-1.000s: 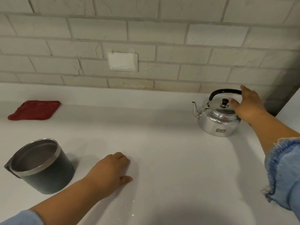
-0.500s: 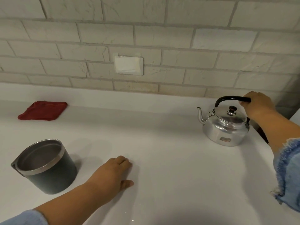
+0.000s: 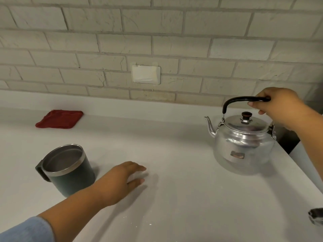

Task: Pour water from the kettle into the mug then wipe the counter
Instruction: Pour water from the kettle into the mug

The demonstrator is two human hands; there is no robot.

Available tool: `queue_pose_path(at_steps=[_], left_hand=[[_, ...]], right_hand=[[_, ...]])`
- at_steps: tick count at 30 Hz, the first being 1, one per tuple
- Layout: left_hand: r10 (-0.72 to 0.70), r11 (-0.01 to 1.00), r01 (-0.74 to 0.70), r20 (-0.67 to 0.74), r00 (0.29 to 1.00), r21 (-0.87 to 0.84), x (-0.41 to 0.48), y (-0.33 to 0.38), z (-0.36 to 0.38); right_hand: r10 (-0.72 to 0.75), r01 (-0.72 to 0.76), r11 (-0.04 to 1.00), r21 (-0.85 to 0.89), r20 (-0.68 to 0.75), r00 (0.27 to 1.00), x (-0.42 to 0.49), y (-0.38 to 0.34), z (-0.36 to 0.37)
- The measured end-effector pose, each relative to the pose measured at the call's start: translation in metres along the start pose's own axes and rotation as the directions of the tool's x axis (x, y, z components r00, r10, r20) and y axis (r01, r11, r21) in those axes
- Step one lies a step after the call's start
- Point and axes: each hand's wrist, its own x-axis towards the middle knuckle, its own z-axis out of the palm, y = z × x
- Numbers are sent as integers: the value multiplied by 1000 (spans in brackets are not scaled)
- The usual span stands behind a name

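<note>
Single head-worn wide-angle view, looking forward and down, close over the counter (image 3: 174,198), facing the brick wall (image 3: 157,32)

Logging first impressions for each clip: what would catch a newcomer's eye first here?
Probably the shiny silver metal kettle at the right of the white counter, its black handle gripped by the right hand. Next, the dark green steel-lined mug at front left beside the left hand resting flat, and the red folded cloth lying near the brick wall.
</note>
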Motion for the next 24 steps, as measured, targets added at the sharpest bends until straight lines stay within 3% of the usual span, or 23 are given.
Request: queue_pose_path(at_steps=[7,15,20,24], left_hand=[[-10,997,-7,-207,978,-83,-55,11,-41],[-172,958,62,-387,906,-280,-100,9,-74],[-269,940,87,-557,786,-331,-116,-12,-109],[-362,927,216,-589,722,-305,-122,-49,-123]], right_hand=[[-45,30,959,282,47,998,-46,-56,2],[-86,18,905,426,141,986,-80,-101,22],[-145,32,873,487,194,970,-99,-138,30],[-177,60,880,471,208,962,-111,-172,41]])
